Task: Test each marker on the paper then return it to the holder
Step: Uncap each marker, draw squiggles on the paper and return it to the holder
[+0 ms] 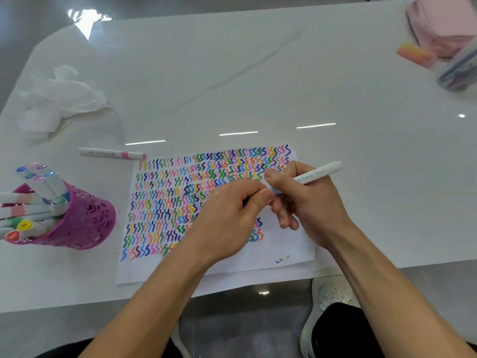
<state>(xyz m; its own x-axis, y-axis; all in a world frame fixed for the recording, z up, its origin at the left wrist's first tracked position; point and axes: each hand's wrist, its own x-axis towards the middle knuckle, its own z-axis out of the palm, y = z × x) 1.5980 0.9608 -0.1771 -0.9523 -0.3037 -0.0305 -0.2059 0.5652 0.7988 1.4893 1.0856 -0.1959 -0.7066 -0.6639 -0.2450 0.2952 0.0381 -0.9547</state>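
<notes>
A white sheet of paper (284,251), covered with rows of coloured zigzag strokes, lies near the table's front edge. Over its right half my right hand (304,205) grips a white marker (318,173) with a light blue band, its far end pointing up and right. My left hand (229,215) meets it at the marker's lower end and pinches that end, where the cap sits hidden under my thumb. A purple perforated holder (85,220) stands at the left with several markers in it. One pink-banded marker (113,153) lies loose on the table above the paper's left corner.
Crumpled white tissue (59,99) lies at the far left. At the far right corner are a pink cloth (444,24), an orange-pink eraser block (415,54) and a clear pencil case (459,71). The table's front edge runs just below the paper; my shoe (322,308) shows beneath.
</notes>
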